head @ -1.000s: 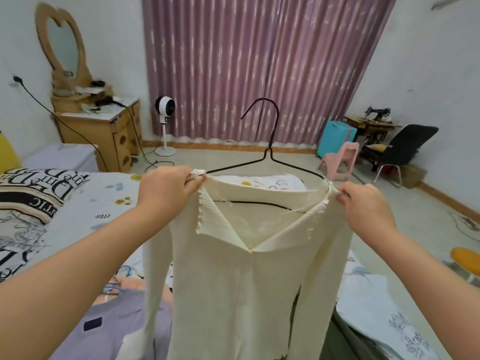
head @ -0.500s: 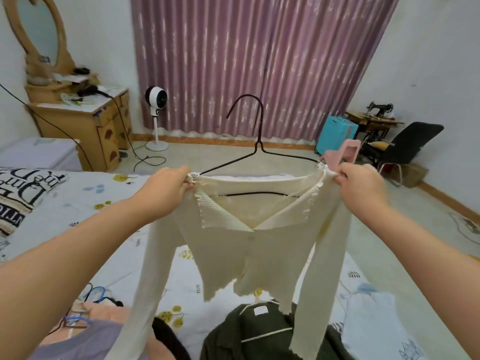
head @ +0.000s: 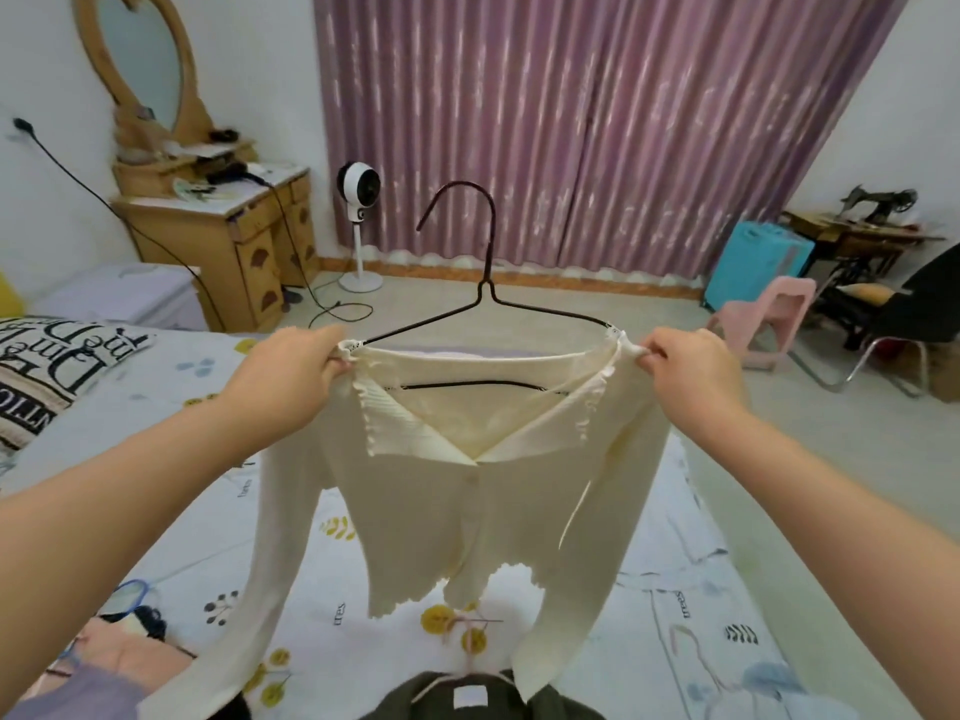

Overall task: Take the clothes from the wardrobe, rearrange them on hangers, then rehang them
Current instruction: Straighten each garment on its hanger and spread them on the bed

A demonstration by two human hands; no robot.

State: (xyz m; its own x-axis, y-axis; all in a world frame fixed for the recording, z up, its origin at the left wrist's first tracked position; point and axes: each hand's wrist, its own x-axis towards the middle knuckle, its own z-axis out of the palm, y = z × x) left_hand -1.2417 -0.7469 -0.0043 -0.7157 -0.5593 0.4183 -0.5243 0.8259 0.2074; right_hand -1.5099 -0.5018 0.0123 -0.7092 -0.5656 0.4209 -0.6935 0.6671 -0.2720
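Whereas a second ago its hem hid the bed, the cream cardigan (head: 467,491) on the wire hanger (head: 483,283) is now raised above the bedsheet (head: 675,589). Left hand (head: 291,376) and right hand (head: 696,376) pinch its shoulders, fingers clamped; it appears ready for rehanging.

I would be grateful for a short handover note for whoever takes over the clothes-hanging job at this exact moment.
Left hand: pinching the left shoulder of the cream cardigan at the hanger's end.
Right hand: pinching the right shoulder the same way.
The cardigan sits on the dark wire hanger, held up over the bed, hook upright and free.
Done: this cardigan is on its hanger, shoulders roughly squared.
Left: hang it back in the wardrobe, which is out of view. More clothes lie on the bed: a dark green garment and a pink one.
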